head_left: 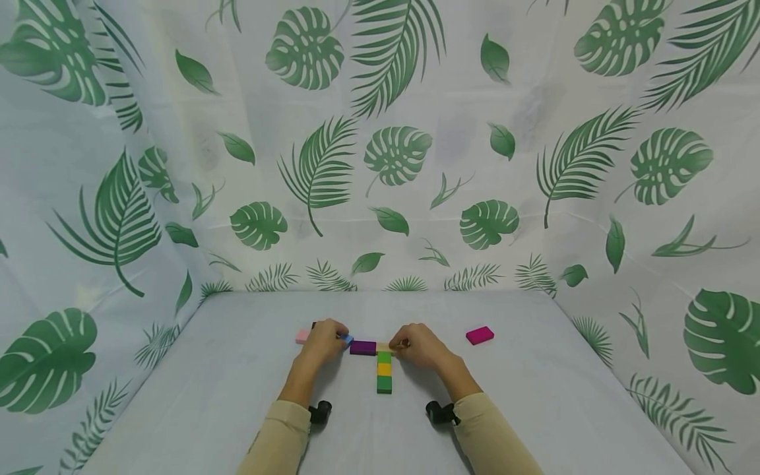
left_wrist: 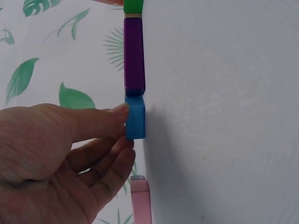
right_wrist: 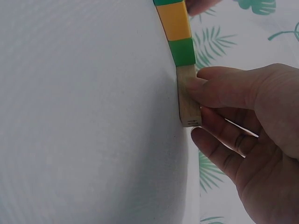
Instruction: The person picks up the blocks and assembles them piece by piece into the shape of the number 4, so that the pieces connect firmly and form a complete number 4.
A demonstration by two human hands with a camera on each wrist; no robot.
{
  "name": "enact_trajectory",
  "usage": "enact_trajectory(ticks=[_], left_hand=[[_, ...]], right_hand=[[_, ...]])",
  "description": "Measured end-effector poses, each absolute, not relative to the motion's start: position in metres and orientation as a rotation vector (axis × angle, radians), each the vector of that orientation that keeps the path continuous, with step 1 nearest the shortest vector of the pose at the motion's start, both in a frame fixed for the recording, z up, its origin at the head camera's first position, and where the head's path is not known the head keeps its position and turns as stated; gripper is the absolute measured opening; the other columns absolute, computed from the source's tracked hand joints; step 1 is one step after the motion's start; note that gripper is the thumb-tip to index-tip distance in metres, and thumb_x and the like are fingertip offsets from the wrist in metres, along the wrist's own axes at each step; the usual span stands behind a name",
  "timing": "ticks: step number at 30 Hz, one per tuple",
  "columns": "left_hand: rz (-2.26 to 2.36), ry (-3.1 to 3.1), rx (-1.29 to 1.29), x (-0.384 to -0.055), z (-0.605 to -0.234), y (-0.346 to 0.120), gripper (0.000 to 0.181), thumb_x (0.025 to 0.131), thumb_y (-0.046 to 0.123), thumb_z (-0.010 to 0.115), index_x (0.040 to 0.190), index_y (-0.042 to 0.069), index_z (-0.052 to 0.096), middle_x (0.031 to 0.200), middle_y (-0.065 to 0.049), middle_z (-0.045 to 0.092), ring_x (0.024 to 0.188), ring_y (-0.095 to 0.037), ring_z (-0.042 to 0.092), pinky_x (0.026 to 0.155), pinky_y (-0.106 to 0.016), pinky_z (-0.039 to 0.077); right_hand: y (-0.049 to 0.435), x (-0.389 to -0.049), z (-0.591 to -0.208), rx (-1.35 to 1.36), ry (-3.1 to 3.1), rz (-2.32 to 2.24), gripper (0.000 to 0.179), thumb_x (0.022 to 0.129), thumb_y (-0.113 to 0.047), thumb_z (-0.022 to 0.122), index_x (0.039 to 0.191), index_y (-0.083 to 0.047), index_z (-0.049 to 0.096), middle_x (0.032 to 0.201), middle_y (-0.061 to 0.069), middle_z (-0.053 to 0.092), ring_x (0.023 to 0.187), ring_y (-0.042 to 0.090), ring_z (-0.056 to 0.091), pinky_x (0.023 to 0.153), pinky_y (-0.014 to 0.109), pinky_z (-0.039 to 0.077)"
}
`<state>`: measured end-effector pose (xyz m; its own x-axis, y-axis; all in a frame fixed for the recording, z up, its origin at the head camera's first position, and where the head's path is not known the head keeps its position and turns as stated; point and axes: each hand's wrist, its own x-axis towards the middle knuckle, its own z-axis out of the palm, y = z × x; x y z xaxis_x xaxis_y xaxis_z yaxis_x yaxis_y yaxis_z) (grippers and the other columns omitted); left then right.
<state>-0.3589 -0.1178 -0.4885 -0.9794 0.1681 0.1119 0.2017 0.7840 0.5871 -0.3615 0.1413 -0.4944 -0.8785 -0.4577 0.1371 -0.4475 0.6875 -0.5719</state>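
Nearest, two tan sleeves [head_left: 278, 432] reach in over the white bench [head_left: 375, 439], with two black wrist cameras [head_left: 321, 412] at the cuffs. Beyond them a column of three blocks runs away from the person: one dark green block [head_left: 384, 385], one yellow block [head_left: 384, 370] and one lighter green block [head_left: 384, 357]. At its far end lies a crosswise row of three: one blue block [left_wrist: 136, 120], one purple block [head_left: 363, 348] and one bare wood block [right_wrist: 188, 113]. The left hand [head_left: 325, 338] has a narrow grip, pinching the blue block; the right hand [head_left: 419, 346] pinches the wood block. The forearms slant inward, fingers facing each other. The left wrist view shows blue meeting purple end to end; only the right wrist view shows a dark mark on the wood block's end. Near the left hand sits one pink block [head_left: 302, 336], and one magenta block [head_left: 479, 335] lies well apart to the right. Farthest hangs a leaf-print cloth [head_left: 415, 251].
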Motion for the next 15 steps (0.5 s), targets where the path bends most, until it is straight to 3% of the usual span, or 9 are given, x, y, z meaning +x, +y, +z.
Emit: enact_trajectory(ticks=[15], left_hand=[[-0.98, -2.86, -0.257, -0.362, -0.482, -0.135, 0.031, 0.093, 0.007, 0.075, 0.124, 0.002, 0.074, 0.121, -0.017, 0.074, 0.113, -0.033, 0.069, 0.095, -0.048, 0.057]], right_hand=[[0.141, -0.361, -0.495, -0.774, 2.872, -0.976, 0.016, 0.088, 0.0, 0.079, 0.103, -0.007, 0.082, 0.101, 0.004, 0.078, 0.1, 0.021, 0.068, 0.091, 0.047, 0.058]])
